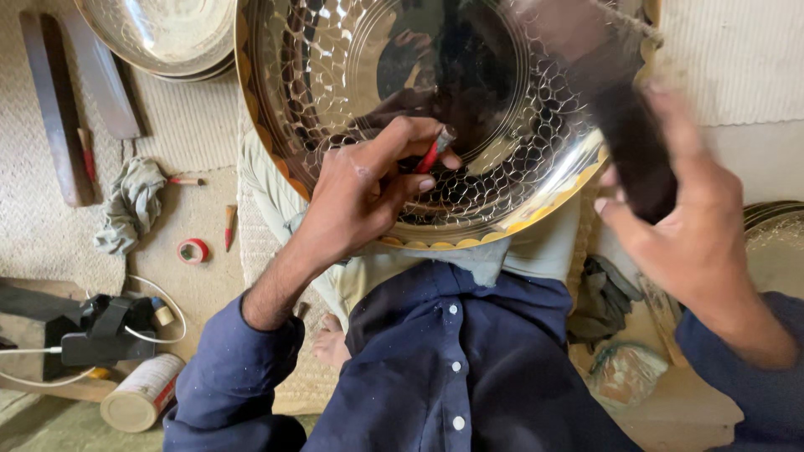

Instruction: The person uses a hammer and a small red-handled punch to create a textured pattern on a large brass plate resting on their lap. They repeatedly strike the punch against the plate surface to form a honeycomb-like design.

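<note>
A: Report the left hand (368,188).

B: The fingers are closed narrowly around a small red-handled punch (434,153). Thumb and forefinger pinch it, and its tip bears on the inner face of the large hammered metal bowl (335,75). The heel of the hand rests on the bowl's near rim.

A: Location of the bowl?

B: It is tilted over the person's lap, with its scalloped gold edge toward the body. A second bowl (159,38) lies beyond it, at the far left of the woven mat (193,125).

A: Right hand (687,209)?

B: The fingers are wrapped fully around the dark handle of a mallet (628,125), raised above the bowl's right rim. The mallet is motion-blurred, so its head is not clearly resolved.

A: Surrounding items?

B: All are on the floor to the left: a grey rag (130,205), a red tape roll (193,250) and a can (144,392).
</note>
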